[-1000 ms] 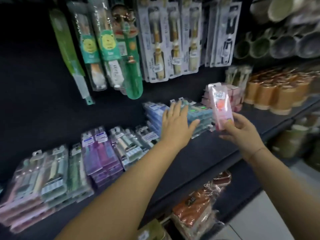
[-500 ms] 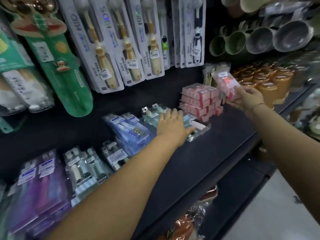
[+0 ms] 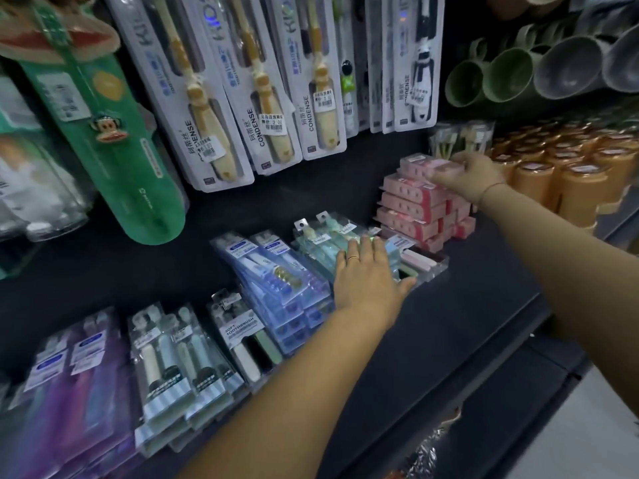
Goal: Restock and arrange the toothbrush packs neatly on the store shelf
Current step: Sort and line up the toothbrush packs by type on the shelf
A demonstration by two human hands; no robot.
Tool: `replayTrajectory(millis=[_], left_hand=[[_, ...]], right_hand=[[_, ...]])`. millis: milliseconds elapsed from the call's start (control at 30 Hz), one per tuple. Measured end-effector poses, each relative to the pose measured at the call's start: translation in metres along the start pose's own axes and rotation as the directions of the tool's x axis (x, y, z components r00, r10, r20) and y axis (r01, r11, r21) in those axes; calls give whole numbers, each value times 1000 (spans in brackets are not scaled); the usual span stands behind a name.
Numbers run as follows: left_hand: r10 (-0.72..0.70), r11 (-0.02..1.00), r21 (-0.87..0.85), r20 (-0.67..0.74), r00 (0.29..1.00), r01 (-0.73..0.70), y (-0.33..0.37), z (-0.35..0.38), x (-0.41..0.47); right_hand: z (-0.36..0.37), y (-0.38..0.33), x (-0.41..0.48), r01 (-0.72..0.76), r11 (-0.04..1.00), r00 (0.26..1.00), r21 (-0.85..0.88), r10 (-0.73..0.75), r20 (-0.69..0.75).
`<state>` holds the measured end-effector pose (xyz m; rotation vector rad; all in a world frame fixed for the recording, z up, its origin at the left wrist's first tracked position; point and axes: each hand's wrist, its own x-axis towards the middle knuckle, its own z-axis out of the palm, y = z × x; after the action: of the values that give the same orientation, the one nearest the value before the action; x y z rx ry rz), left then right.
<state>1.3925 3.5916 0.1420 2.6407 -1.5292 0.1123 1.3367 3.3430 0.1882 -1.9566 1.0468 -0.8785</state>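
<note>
**Restock: one more landed**

right hand moved the pink pack from mid-air onto the pink stack, far right of shelf; still grips its end. left hand flat, open, on teal packs. Release looks next.

Pink pack now atop the pink stack.

Left arm reaching forward, left hand lying palm down, fingers straight and together, thumb sticking out to the right. Right arm stretching farther out, right hand curling its fingers over a pink pack.
</note>
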Motion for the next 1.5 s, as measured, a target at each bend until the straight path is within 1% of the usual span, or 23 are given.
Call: replayTrajectory(millis=[100,167,333,433,500,567,633,667,733,800,900,967,1033,1100,1133,1200,1233,1267,1300,1333,1400,1433,1500], left_hand=[[-5,1000,-1,6,1000,5,1,1,0],[-6,1000,0,8,1000,6,1,1,0],[-7,1000,3,13,1000,6,2,1,0],[-20,1000,-11,15,1000,20,3,1,1],[-26,998,-51,-3,1000,26,5,-4,-3],[21,996,-81,-72,997,-27,8,-17,-17],[96,984,-127,-199,975,-122,5,-32,-44],[123,973,-155,-292,949,-173,-1,-39,-63],[151,951,-163,-494,856,-261,-24,-49,-107],[138,949,-147,-599,789,-278,-63,-53,-158],[43,982,-112,-645,763,-151,-137,-52,-244],[-60,995,-102,-662,748,-11,-191,-47,-304],[-213,977,-130,-645,734,169,-241,-42,-361],[-398,909,-159,-601,693,384,-286,-38,-410],[-485,857,-161,-576,658,490,-307,-35,-431],[-628,728,-161,-546,555,666,-343,-28,-464],[-687,663,-178,-531,496,727,-359,-24,-478],[-734,610,-201,-507,452,767,-373,-19,-487],[-766,578,-216,-477,431,787,-385,-15,-494],[-783,566,-220,-444,435,795,-394,-12,-499],[-780,585,-200,-406,477,786,-405,-6,-508],[-772,593,-201,-417,480,780,-407,-5,-511],[-788,580,-275,-430,441,767,-410,-8,-514]], right_hand=[[4,0,-3,60,982,995,-177,-73,-66],[10,-1,-2,72,968,992,-242,-95,-85],[17,-1,1,47,965,992,-257,-76,-104],[18,4,-3,66,956,986,-284,-106,-128],[21,3,-17,109,950,972,-293,-164,-168],[25,-7,-45,208,944,943,-258,-263,-204],[32,-22,-88,358,917,895,-177,-391,-216],[37,-34,-114,442,888,861,-125,-459,-218],[49,-63,-170,594,804,782,-8,-580,-229],[67,-96,-231,687,718,722,112,-658,-211],[103,-143,-326,731,595,649,335,-757,-71],[133,-169,-382,697,535,579,477,-813,66],[166,-188,-429,646,515,495,563,-844,205],[199,-204,-473,591,526,412,611,-849,332],[216,-210,-493,563,542,374,625,-840,392],[248,-220,-531,511,589,314,627,-806,501],[264,-224,-550,500,616,293,609,-782,550],[279,-228,-567,503,640,272,580,-755,597],[293,-231,-584,514,665,247,541,-719,649],[307,-232,-600,526,692,218,494,-671,708],[330,-236,-627,560,723,156,404,-571,806],[339,-239,-637,589,722,142,363,-535,833],[357,-243,-649,639,708,168,301,-511,843]])
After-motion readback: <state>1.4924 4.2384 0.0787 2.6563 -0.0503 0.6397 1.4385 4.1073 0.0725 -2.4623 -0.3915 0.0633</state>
